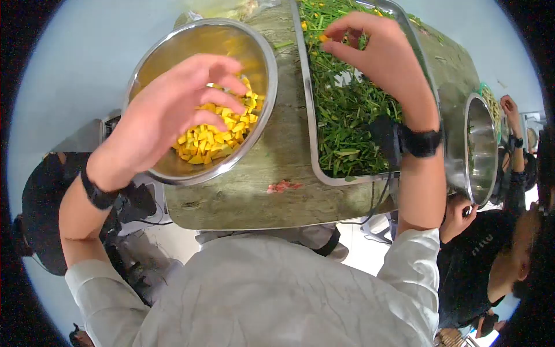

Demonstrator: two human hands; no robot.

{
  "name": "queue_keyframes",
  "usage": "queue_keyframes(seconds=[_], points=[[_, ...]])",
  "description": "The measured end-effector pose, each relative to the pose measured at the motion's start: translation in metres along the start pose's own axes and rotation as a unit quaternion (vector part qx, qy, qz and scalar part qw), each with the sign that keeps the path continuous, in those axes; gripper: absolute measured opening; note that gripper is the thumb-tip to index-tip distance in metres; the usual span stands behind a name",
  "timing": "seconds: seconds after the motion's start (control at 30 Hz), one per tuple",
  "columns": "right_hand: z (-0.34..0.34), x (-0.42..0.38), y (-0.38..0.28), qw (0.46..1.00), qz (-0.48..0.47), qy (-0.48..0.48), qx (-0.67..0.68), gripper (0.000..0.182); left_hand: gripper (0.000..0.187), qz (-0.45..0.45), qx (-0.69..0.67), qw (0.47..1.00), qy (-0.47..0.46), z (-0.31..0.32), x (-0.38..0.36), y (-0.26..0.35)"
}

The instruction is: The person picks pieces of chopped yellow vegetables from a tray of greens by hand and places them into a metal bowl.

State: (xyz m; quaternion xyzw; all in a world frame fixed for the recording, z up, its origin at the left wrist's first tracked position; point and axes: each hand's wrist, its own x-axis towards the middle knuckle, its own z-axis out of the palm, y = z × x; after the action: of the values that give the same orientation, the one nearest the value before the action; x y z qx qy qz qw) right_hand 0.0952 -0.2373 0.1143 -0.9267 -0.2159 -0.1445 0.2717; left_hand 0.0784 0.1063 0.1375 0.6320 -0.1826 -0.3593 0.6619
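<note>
My left hand (179, 107) hovers over a large steel bowl (269, 75), its fingers spread and curved, with no piece visible in it. Inside the bowl lies a heap of yellow diced pieces (211, 141), perhaps pumpkin; my hand hides part of it. Over the far part of a metal tray (308, 110), my right hand (373, 52) pinches a small orange-yellow cube (324, 39) between thumb and forefinger. Chopped greens (352, 124) cover most of the tray, and a few yellow bits show among them near its far left side.
The tray and bowl stand on a wood-patterned table (243, 205). A reddish scrap (284, 186) lies near its front edge. At right, another person (480, 254) has a hand at a second steel bowl (483, 156). Someone in black (58, 202) is at left.
</note>
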Motion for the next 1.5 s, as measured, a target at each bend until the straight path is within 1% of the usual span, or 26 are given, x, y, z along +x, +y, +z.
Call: queue_keyframes(seconds=[0.03,0.07,0.1,0.17,0.2,0.27,0.3,0.33,0.4,0.47,0.53,0.63,0.67,0.73,0.77,0.83,0.93,1.0,1.03,1.07,1.13,1.23,1.33,1.37,1.47,1.5], points=[[-0.007,0.005,-0.024,0.999,-0.016,-0.003,0.045,0.02,0.042,-0.048,-0.127,0.991,-0.015,0.004,0.012,0.006],[-0.014,0.014,-0.047,0.996,-0.062,-0.033,0.054,0.019,0.047,-0.094,-0.25,0.963,-0.033,0.009,0.021,0.01],[-0.019,0.024,-0.07,0.991,-0.105,-0.063,0.061,0.018,0.045,-0.098,-0.261,0.96,-0.017,0.017,0.027,0.01],[-0.018,0.03,-0.082,0.981,-0.158,-0.083,0.076,0.016,0.043,-0.107,-0.285,0.953,0.01,0.027,0.037,0.004],[-0.014,0.035,-0.078,0.979,-0.167,-0.076,0.086,0.015,0.041,-0.105,-0.266,0.958,0.01,0.015,0.038,-0.005],[-0.006,0.038,-0.054,0.983,-0.136,-0.039,0.114,0.016,0.038,-0.097,-0.23,0.968,0.013,-0.015,0.033,-0.024],[-0.002,0.033,-0.028,0.986,-0.095,-0.008,0.134,0.018,0.034,-0.128,-0.131,0.969,0.164,0.005,0.027,-0.011],[-0.002,0.029,-0.008,0.986,-0.056,0.023,0.154,0.02,0.032,-0.116,-0.11,0.978,0.134,-0.005,0.022,-0.013],[-0.011,0.021,0.014,0.988,0.074,-0.135,-0.005,0.025,0.027,-0.093,-0.063,0.991,0.07,-0.039,0.007,-0.019],[0.015,0.002,0.041,0.986,0.009,-0.166,0.012,0.027,0.029,-0.039,0.081,0.992,0.088,-0.046,0.006,-0.023],[0.032,-0.013,0.059,0.981,-0.043,-0.187,0.022,0.028,0.033,0.026,0.249,0.961,0.122,-0.039,-0.003,-0.024],[0.04,-0.019,0.065,0.975,-0.086,-0.201,0.042,0.026,0.029,0.024,0.302,0.943,0.139,-0.032,-0.025,-0.013],[0.036,-0.02,0.062,0.965,-0.009,-0.26,0.018,0.025,0.025,0.015,0.323,0.937,0.128,-0.028,-0.036,-0.01],[0.017,-0.013,0.04,0.919,0.142,-0.367,-0.03,0.024,0.017,-0.001,0.37,0.923,0.104,-0.024,-0.056,-0.004],[0.015,-0.015,0.042,0.926,0.15,-0.344,-0.032,0.024,0.012,0.064,0.433,0.895,0.088,-0.025,-0.062,-0.007],[0.013,-0.021,0.051,0.939,0.167,-0.298,-0.038,0.025,0.01,0.075,0.464,0.876,0.11,-0.021,-0.069,-0.013],[0.026,-0.029,0.062,0.99,0.016,-0.141,0.0,0.023,0.009,0.103,0.497,0.848,0.149,-0.016,-0.075,-0.032],[0.053,-0.034,0.068,0.993,-0.102,-0.051,-0.019,0.022,0.009,0.131,0.55,0.811,0.149,-0.018,-0.075,-0.042],[0.057,-0.037,0.071,0.991,-0.129,-0.043,-0.019,0.022,0.008,0.162,0.56,0.798,0.154,-0.017,-0.073,-0.046],[0.06,-0.04,0.072,0.987,-0.156,-0.035,-0.02,0.021,0.009,0.16,0.554,0.799,0.167,-0.016,-0.073,-0.048],[0.047,-0.044,0.063,0.984,-0.149,-0.097,-0.003,0.021,0.009,0.159,0.542,0.803,0.191,-0.013,-0.073,-0.051],[0.016,-0.037,0.051,0.954,0.034,-0.288,0.08,0.022,0.011,0.181,0.548,0.788,0.213,-0.015,-0.074,-0.058],[0.009,-0.034,0.057,0.964,0.108,-0.234,0.069,0.022,0.013,0.18,0.538,0.791,0.23,-0.012,-0.075,-0.063],[0.011,-0.031,0.058,0.967,0.139,-0.211,0.031,0.021,0.012,0.181,0.536,0.791,0.233,-0.012,-0.075,-0.065],[0.042,-0.027,0.074,0.998,0.003,-0.058,-0.018,0.023,0.012,0.171,0.525,0.795,0.251,-0.012,-0.078,-0.067],[0.052,-0.026,0.075,0.999,-0.019,-0.049,-0.001,0.026,0.011,0.16,0.516,0.801,0.258,-0.011,-0.078,-0.066]])
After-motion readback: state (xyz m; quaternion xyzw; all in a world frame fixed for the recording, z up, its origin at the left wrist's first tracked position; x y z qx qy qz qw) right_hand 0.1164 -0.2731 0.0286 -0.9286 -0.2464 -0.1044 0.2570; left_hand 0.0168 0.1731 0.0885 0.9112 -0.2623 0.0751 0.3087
